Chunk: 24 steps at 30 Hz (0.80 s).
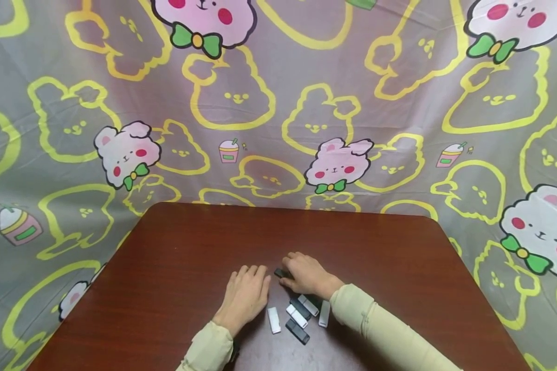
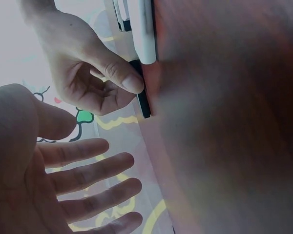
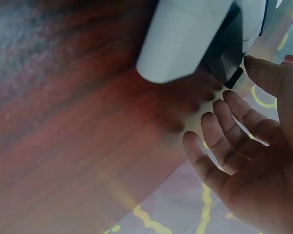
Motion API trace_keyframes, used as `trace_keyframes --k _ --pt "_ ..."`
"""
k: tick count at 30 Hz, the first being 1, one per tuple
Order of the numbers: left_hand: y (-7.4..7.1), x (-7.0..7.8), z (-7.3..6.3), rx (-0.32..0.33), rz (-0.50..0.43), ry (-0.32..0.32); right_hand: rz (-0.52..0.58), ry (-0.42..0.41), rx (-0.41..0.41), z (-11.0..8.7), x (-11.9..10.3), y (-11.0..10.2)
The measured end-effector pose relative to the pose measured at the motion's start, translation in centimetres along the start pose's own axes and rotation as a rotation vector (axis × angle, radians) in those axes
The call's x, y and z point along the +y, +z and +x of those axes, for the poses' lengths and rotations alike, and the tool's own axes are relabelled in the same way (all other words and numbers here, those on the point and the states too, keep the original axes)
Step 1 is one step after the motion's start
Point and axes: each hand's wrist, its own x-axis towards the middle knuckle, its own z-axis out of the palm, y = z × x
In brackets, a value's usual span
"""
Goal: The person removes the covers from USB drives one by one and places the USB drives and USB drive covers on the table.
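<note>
In the head view, my right hand [image 1: 306,273] is low over the table, its thumb and fingers pinching a small black USB flash drive [image 1: 279,272]. The left wrist view shows the thumb lying against that black stick [image 2: 145,105]. My left hand [image 1: 246,296] hovers or rests to the left of it, fingers extended and holding nothing. Below the hands lies a loose group of similar sticks: a white one [image 1: 274,320] apart at the left, a dark grey one [image 1: 297,331] in front, a white one [image 1: 297,316] in the middle and a grey one [image 1: 324,314] under the right wrist.
Everything lies on a reddish-brown wooden table [image 1: 204,242] with rounded far corners. A patterned cloth [image 1: 269,103] with cartoon bears hangs behind the table and along its sides.
</note>
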Motion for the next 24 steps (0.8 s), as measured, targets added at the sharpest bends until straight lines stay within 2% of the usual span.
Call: trace_keyframes --k 5,13,20,24 --pt "0.3 0.1 -0.2 -0.002 0.0 0.003 -0.001 0.004 0.012 -0.2 -0.1 0.5" --pt "0.4 0.3 0.0 0.033 0.014 0.022 -0.015 0.015 0.038 -0.2 -0.2 0.4" --pt "0.3 0.4 0.3 0.031 0.011 0.023 0.092 0.064 0.024 -0.1 0.3 -0.7" --pt "0.4 0.5 0.5 0.037 0.012 0.031 0.15 0.06 0.051 -0.1 0.7 -1.2"
